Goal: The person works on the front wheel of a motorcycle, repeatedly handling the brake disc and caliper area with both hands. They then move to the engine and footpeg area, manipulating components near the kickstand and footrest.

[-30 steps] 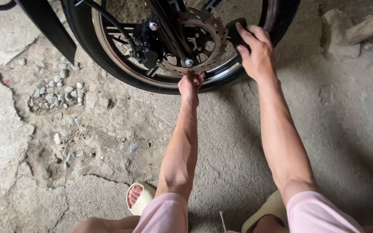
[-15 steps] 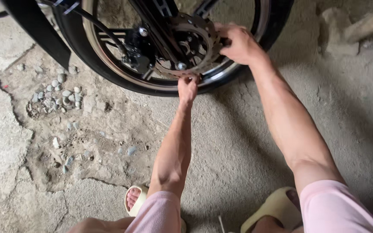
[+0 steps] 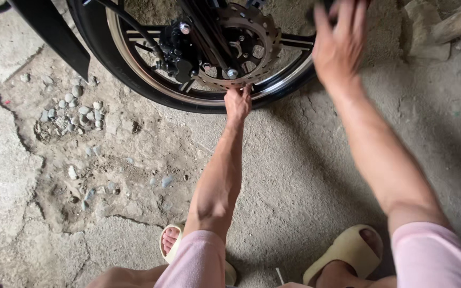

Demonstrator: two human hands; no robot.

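Observation:
A motorcycle wheel with a black tyre (image 3: pixel 98 61) and black spoked rim stands at the top of the view. Its drilled brake disc (image 3: pixel 260 34) and black caliper (image 3: pixel 180 50) face me. My left hand (image 3: pixel 238 102) reaches straight forward, its fingers closed on the lowest part of the rim, under the disc. My right hand (image 3: pixel 340 45) hovers blurred in front of the tyre's right side. Its fingers are spread, it holds nothing, and I cannot tell whether it touches the tyre.
A black fender (image 3: pixel 49 32) slants down at the upper left. Loose pebbles (image 3: pixel 70 112) lie in cracked, broken concrete on the left. A stone slab and a wooden piece (image 3: pixel 454 24) sit at the top right. My sandalled feet (image 3: pixel 348 253) are at the bottom.
My right hand has come off the tyre's right side, where it was pressing, and now hangs open and blurred. The left hand stays on the bottom of the rim.

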